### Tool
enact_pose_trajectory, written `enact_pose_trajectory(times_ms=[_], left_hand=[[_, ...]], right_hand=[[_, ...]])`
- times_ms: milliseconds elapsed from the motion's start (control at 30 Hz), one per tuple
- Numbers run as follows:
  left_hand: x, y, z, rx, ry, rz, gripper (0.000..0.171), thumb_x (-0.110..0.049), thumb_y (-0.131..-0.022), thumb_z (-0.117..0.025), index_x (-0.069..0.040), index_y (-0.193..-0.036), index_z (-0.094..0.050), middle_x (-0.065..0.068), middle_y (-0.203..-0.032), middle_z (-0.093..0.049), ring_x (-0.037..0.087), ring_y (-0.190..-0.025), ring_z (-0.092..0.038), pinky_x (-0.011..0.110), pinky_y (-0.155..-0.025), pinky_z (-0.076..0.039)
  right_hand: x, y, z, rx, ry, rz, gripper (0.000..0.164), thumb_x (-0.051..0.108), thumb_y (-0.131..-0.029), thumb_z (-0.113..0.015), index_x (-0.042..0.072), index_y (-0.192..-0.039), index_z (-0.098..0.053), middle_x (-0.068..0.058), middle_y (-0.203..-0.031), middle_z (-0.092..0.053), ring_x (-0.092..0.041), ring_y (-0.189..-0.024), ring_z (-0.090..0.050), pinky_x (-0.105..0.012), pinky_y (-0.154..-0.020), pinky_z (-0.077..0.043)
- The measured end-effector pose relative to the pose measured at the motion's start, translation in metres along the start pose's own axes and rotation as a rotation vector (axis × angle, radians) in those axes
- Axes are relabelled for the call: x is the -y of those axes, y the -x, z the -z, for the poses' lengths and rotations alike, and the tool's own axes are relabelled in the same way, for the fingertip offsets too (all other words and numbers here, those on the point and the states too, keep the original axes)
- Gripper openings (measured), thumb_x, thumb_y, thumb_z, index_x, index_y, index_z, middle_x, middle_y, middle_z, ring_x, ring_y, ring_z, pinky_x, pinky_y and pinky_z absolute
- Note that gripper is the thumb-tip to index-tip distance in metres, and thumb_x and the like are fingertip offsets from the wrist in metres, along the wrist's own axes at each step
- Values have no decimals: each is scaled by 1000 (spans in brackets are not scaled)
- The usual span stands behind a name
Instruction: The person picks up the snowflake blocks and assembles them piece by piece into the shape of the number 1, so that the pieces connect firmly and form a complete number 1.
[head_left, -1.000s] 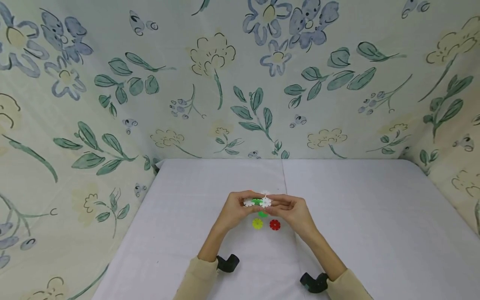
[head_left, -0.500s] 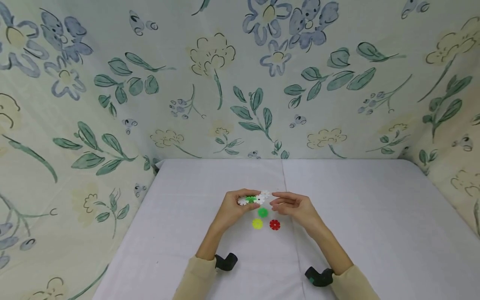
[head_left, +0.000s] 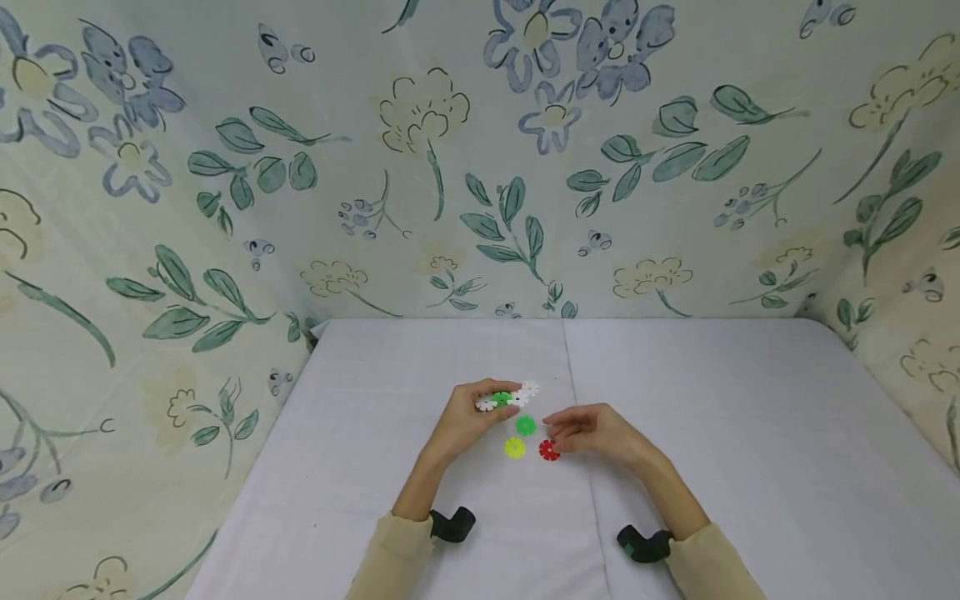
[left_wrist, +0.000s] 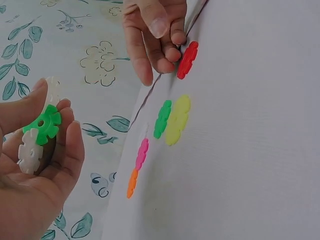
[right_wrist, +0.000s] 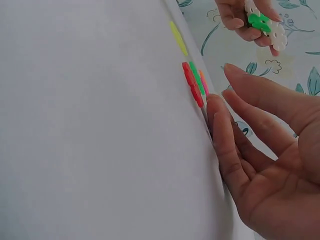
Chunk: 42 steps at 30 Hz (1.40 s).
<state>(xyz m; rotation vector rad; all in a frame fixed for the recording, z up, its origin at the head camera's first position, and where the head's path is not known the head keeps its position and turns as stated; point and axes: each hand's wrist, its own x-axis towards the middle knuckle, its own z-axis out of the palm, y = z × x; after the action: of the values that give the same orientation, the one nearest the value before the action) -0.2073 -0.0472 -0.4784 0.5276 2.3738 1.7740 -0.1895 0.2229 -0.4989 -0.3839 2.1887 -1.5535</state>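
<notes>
My left hand (head_left: 468, 417) holds a short chain of notched plastic discs between thumb and fingers. A green disc (left_wrist: 45, 124) sits between a white disc (left_wrist: 30, 151) and another white one in it. One more white disc (head_left: 530, 389) shows past the fingertips; whether it is joined, I cannot tell. My right hand (head_left: 600, 433) is beside a red disc (head_left: 548, 451), its fingers loosely bent with nothing between them. In the head view the fingertips overlap the red disc's edge. A loose green disc (head_left: 526, 426) and a yellow disc (head_left: 514, 448) lie between the hands.
A pink disc (left_wrist: 142, 154) and an orange disc (left_wrist: 132, 183) lie on the white-covered table (head_left: 375, 467); the left hand hides them in the head view. Floral cloth (head_left: 420, 208) hangs behind. Black wrist mounts (head_left: 453, 525) sit at both wrists.
My right hand has let go of the disc chain and moved right, then toward me to the red disc. The left hand has shifted slightly left, still holding the chain.
</notes>
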Motion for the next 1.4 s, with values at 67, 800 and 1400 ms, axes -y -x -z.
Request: enact_pose_trajectory(times_ms=[67, 800, 1400], left_hand=[[0, 0, 0, -3, -9, 1, 34, -20, -91, -81, -14, -125, -76, -1, -127, -75, 17, -126, -62, 35, -102, -50], [2, 1, 1, 8, 45, -3, 34, -18, -91, -81, -9, -124, -75, 4, -127, -74, 27, -94, -75, 18, -75, -53], [2, 1, 0, -14, 16, -13, 31, -17, -90, -81, -14, -121, -77, 7, -126, -75, 21, -128, -62, 49, -110, -46]], right_hand=[[-3, -1, 1, 18, 26, 14, 38, 6, -92, -76, -3, -129, -69, -20, -113, -75, -22, -98, -72, -19, -85, -58], [-4, -3, -5, 55, 228, 165, 34, 7, -82, -87, 3, -114, -78, -12, -96, -71, -11, -82, -62, -19, -73, -54], [5, -3, -12, -40, 311, 132, 35, 7, -81, -87, 3, -113, -75, -9, -89, -65, -13, -76, -57, -19, -67, -50]])
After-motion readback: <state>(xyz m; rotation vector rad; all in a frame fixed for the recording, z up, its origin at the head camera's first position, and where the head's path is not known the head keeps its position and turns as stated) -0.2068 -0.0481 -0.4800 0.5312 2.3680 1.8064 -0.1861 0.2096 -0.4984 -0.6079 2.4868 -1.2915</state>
